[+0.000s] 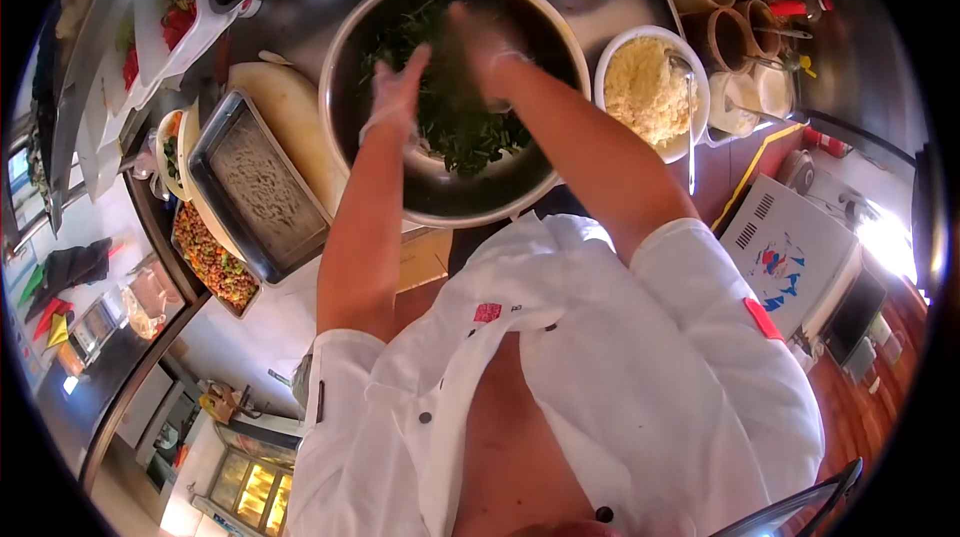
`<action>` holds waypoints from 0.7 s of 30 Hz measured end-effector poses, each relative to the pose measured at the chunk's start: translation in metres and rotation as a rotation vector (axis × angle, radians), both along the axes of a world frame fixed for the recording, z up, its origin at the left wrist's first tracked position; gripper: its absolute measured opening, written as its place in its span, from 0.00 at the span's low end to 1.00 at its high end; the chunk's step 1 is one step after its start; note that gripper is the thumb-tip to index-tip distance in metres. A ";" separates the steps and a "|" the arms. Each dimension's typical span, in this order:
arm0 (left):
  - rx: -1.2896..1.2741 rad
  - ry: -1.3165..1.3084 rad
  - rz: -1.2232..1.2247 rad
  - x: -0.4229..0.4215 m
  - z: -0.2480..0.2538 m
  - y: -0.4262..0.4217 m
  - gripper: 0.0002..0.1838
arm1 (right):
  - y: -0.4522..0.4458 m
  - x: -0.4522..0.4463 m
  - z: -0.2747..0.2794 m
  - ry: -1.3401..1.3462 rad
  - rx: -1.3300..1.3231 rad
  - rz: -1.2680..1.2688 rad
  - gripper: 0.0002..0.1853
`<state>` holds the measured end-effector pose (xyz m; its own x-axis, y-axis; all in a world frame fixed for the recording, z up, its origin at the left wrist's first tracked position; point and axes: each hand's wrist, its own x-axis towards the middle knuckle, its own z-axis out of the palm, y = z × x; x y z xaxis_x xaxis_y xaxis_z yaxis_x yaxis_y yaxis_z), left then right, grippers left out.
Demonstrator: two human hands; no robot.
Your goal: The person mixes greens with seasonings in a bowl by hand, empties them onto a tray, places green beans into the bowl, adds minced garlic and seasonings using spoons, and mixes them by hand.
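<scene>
Inside the metal bowl (475, 200), the near side is free; rightward, the white bowl (600, 87) (spoon handle (691, 142) projecting) obstructs low passage.

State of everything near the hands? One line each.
Left hand: clear glove, fingers spread, among greens.
Right hand: gloved, motion-blurred over greens; grip unclear.
Greens: chopped, loose in the metal bowl.
Metal bowl: upright, uncovered, partly filled.
White bowl: uncovered, heaped with yellowish crumbs.
Spoon: in the crumbs, handle over the rim.
Metal tray: uncovered, spotted inside.
Diced mix: uncovered, colourful.
</scene>
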<state>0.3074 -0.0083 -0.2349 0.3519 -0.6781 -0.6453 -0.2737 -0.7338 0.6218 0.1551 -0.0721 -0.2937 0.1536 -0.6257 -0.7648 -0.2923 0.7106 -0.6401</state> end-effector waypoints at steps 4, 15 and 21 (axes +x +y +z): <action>0.001 0.140 -0.049 0.005 0.012 0.002 0.60 | 0.022 -0.001 0.047 0.034 0.103 0.118 0.47; -0.059 0.188 -0.083 -0.029 -0.029 0.063 0.58 | 0.126 -0.018 0.014 -0.057 0.222 -0.005 0.45; 0.042 0.600 0.501 0.003 0.030 0.101 0.47 | 0.056 -0.074 0.044 0.349 -0.403 0.342 0.44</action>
